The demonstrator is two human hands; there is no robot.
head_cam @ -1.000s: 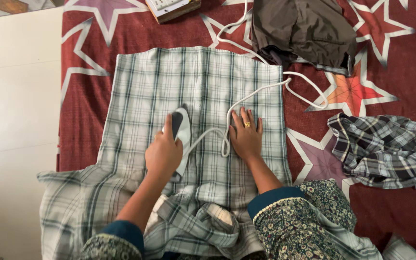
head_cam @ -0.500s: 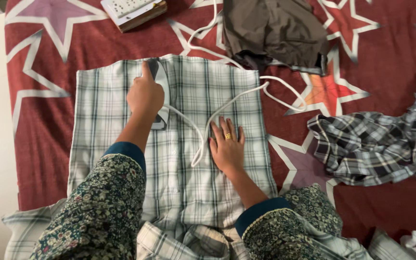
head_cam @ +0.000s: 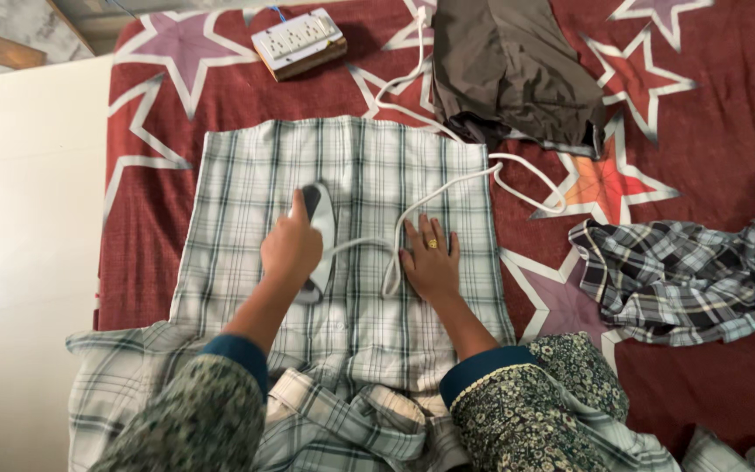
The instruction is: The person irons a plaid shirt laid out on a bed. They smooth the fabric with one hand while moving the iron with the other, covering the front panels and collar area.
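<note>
two plaid shirts (head_cam: 342,175) (head_cam: 683,280), one brown garment (head_cam: 517,70), one iron (head_cam: 318,218), one power strip (head_cam: 299,39)

Soft matt woven check shirt (head_cam: 246,192), smooth glossy plastic iron (head_cam: 320,210), rubbery cord (head_cam: 447,183)

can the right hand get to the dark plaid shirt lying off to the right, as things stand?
Probably yes. The right hand lies flat and empty on the pale checked shirt; only bare red star-patterned cloth lies between it and the crumpled dark plaid shirt. The iron's white cord runs on its other side.
</note>
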